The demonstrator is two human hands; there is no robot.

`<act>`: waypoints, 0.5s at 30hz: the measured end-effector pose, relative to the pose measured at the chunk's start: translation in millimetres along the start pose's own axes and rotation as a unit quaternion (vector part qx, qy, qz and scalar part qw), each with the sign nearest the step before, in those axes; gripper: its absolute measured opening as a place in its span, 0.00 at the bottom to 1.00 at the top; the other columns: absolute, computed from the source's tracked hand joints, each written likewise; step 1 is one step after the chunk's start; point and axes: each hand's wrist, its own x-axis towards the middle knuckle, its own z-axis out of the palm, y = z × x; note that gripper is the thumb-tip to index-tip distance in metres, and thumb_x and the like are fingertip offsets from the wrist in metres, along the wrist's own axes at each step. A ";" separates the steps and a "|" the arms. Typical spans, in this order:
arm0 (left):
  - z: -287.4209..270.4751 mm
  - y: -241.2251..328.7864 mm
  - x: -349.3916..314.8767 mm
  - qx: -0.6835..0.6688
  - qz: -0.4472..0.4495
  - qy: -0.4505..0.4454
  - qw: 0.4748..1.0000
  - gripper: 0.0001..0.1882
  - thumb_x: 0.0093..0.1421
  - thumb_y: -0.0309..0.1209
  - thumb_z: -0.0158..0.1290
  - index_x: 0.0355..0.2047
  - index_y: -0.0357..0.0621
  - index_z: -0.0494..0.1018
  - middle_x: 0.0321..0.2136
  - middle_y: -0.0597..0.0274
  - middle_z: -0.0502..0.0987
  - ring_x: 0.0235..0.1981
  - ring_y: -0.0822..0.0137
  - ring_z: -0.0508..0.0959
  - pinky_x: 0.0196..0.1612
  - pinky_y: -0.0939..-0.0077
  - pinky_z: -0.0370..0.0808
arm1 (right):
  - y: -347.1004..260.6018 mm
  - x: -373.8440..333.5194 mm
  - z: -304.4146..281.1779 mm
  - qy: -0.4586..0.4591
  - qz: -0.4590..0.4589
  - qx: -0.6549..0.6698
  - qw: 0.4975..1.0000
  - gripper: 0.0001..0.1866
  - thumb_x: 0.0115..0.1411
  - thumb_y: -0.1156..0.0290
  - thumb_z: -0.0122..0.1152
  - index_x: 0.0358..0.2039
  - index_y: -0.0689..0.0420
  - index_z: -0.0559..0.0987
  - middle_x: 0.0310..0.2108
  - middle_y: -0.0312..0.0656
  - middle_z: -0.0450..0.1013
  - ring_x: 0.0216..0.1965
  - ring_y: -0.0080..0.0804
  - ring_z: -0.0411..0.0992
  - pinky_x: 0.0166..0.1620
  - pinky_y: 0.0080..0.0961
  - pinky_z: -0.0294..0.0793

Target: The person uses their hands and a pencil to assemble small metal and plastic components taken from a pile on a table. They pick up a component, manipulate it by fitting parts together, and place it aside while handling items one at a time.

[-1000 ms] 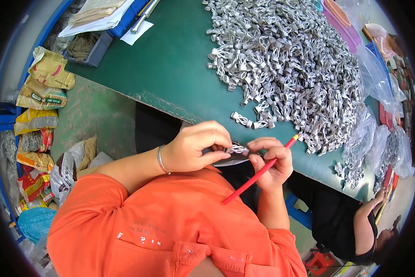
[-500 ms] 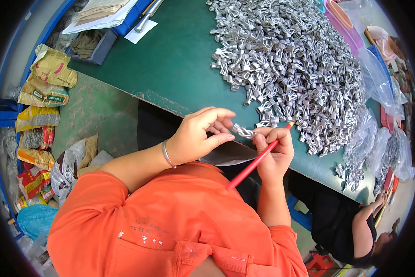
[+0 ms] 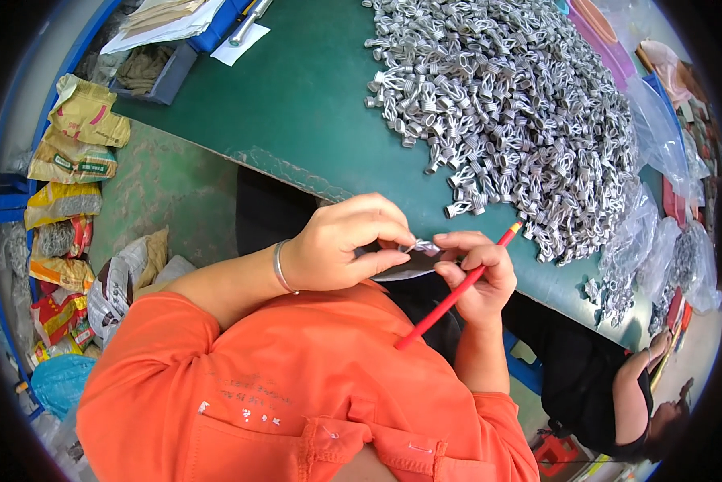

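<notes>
Between my hands is a small silver metal fitting [image 3: 423, 247] with looped strands, partly hidden by fingers. My left hand [image 3: 357, 239], with a bangle at its wrist, pinches one end between thumb and fingers. The fingertips of my right hand [image 3: 481, 277] are at the other end. Across that same right hand lies a long, thin red rod [image 3: 449, 302] with a yellow tip, slanting from my shirt up toward the table. Beyond my hands a large heap of similar silver fittings [image 3: 505, 120] covers the right part of the green table [image 3: 296, 88].
A grey bin [image 3: 161, 76] and papers [image 3: 156, 22] sit at the table's far left. Printed sacks [image 3: 71, 161] are stacked on the left. Clear plastic bags [image 3: 630, 225] lie along the right edge. Another person in black [image 3: 590, 377] sits to my right.
My left fingers have closed on the near-left end of the metal fitting, which was held in my right fingertips. The red rod has shifted slightly with my right hand.
</notes>
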 end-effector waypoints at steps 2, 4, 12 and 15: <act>-2.0 0.8 -5.0 0.004 -0.023 -0.052 0.998 0.12 0.47 0.19 0.62 0.34 0.35 0.75 0.32 0.56 0.74 0.30 0.68 0.77 0.31 0.79 0.75 | 0.4 3.3 -8.1 0.024 -0.014 -0.120 0.992 0.16 0.44 0.87 0.65 0.23 0.59 0.65 0.33 0.51 0.76 0.29 0.33 0.73 0.30 0.23 0.72; 0.9 -2.0 -10.4 -0.019 -0.061 -0.072 0.995 0.12 0.47 0.19 0.62 0.34 0.35 0.75 0.32 0.56 0.74 0.30 0.68 0.77 0.31 0.79 0.75 | 3.6 8.7 -14.2 0.028 -0.052 -0.244 0.968 0.15 0.43 0.87 0.65 0.24 0.59 0.67 0.34 0.47 0.77 0.30 0.37 0.72 0.32 0.26 0.71; 3.0 -1.6 -5.3 0.024 -0.107 -0.111 0.988 0.13 0.50 0.18 0.59 0.37 0.33 0.74 0.34 0.56 0.74 0.29 0.69 0.77 0.33 0.80 0.77 | 10.1 29.3 -10.8 -0.051 -0.137 -0.412 0.899 0.13 0.42 0.84 0.64 0.26 0.58 0.70 0.32 0.44 0.74 0.31 0.39 0.71 0.34 0.29 0.72; 9.2 -3.5 -6.4 -0.027 -0.186 -0.057 0.981 0.16 0.50 0.17 0.59 0.41 0.32 0.72 0.35 0.55 0.75 0.32 0.69 0.78 0.38 0.79 0.77 | 3.2 15.1 2.4 0.061 -0.034 -0.204 0.976 0.13 0.47 0.87 0.63 0.25 0.59 0.68 0.33 0.48 0.74 0.31 0.32 0.73 0.34 0.23 0.73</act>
